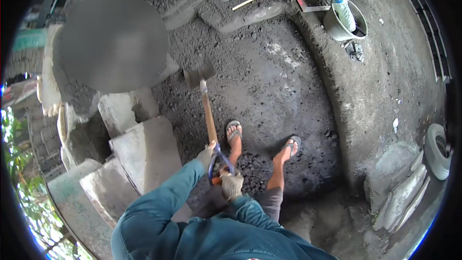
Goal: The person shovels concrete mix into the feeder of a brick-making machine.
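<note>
A shovel [208, 115] with a wooden shaft and a blue D-shaped handle slants away from my body. Its metal blade [198, 75] rests at the edge of dark, loose gravelly material [185, 48] on the ground. My left hand [206, 156], in a pale work glove, is closed around the lower shaft just by the blue handle. Gloved as well, my right hand [232, 185] is wrapped around the handle's end grip, where a bit of orange shows. Its fingers are partly hidden.
Broken concrete slabs [147, 151] stand at the left, below a blurred grey oval. A raised ledge [356, 110] runs along the right, bearing a bucket [332, 26] with a plastic bottle [340, 5] and a tire [437, 151]. A light stick [246, 3] lies at the top.
</note>
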Action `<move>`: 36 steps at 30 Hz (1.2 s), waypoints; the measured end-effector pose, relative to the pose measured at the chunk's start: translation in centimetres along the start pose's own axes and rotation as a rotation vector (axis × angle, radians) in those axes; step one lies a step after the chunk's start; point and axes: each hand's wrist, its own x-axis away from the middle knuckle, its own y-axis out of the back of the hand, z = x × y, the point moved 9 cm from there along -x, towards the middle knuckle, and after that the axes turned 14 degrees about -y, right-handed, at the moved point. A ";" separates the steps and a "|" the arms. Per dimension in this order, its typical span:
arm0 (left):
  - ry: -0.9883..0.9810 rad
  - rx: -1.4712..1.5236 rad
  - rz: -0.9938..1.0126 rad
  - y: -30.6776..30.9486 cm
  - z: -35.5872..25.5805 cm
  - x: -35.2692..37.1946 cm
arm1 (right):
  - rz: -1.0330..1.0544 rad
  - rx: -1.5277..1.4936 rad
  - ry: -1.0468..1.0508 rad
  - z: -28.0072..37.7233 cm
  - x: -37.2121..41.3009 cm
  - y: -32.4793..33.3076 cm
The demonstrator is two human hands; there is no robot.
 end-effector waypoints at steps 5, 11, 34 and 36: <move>-0.055 -0.179 -0.031 6.3 -8.1 -4.1 | -0.214 0.178 -0.069 3.0 -0.3 -10.1; -0.223 -0.230 -0.072 -5.1 -11.3 -3.7 | 0.198 -0.314 0.302 10.5 -5.4 -4.6; -0.092 -0.926 -0.202 5.8 -11.6 -19.8 | 0.055 -0.142 -0.048 3.0 -26.9 -5.2; -0.132 -0.761 -0.178 3.3 -8.2 -17.3 | 0.006 -0.179 0.011 5.7 -28.1 -0.4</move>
